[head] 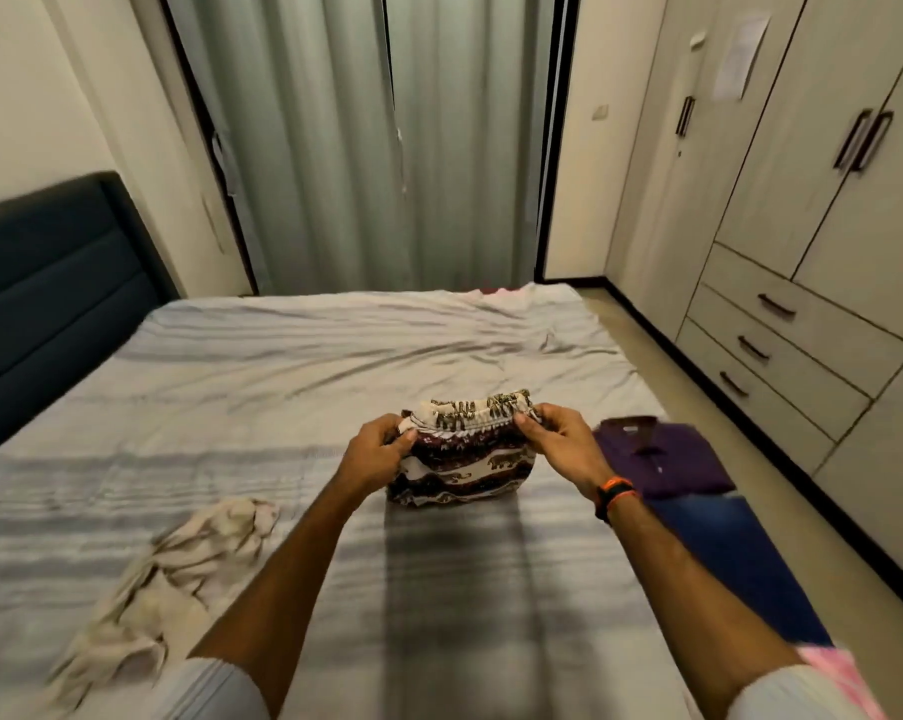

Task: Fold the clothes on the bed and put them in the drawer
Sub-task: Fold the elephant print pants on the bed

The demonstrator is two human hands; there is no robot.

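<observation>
A maroon and white elephant-print garment point(462, 462) lies folded small in the middle of the bed point(262, 366). My left hand point(382, 449) pinches its left top corner and my right hand point(561, 441) pinches its right top corner at the elastic waistband. A folded purple shirt point(657, 457) lies just to the right, with blue jeans point(725, 553) in front of it. A crumpled beige garment point(179, 569) sits unfolded at the near left. The wardrobe drawers point(782, 345) at the right are all closed.
A dark blue headboard point(49, 293) stands at the left. Grey curtains point(376, 137) hang behind the bed. A strip of floor point(699, 407) runs between bed and wardrobe point(828, 148). Something pink point(834, 672) lies at the near right edge.
</observation>
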